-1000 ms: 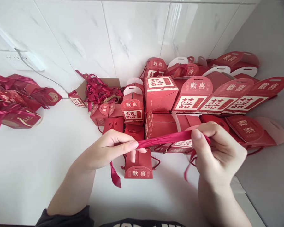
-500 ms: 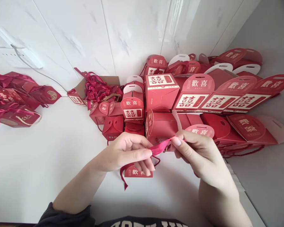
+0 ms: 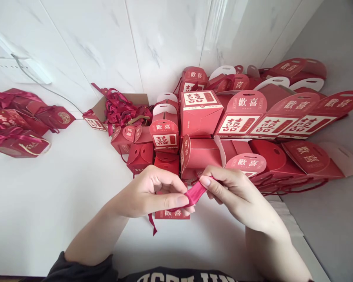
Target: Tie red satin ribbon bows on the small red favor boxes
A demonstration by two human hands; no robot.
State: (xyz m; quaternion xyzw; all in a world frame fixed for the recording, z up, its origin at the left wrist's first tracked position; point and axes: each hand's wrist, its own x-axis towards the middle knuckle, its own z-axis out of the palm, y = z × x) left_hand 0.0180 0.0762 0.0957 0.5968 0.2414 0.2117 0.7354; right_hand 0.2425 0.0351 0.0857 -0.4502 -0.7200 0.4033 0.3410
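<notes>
Between my two hands stretches a short length of dark pink satin ribbon (image 3: pixel 196 192). My left hand (image 3: pixel 159 194) pinches it between thumb and fingers, and a loose tail hangs below that hand. The other end is pinched by my right hand (image 3: pixel 228 190), thumb on top. Just beneath my hands a small red gift box (image 3: pixel 173 214) with pale lettering rests on the white table, largely covered by my left hand. Whether the ribbon is fastened to this box is hidden.
Red gift boxes, among them a front one (image 3: pixel 200 154), are stacked behind my hands and to the right. An open cardboard box (image 3: pixel 134 98) of ribbons stands by the tiled wall. More ribboned boxes (image 3: pixel 26 143) lie far left on the white table (image 3: pixel 70 196).
My right hand has moved left, closer to my left hand. The ribbon span between them is shorter and more bunched, and the box below is more covered.
</notes>
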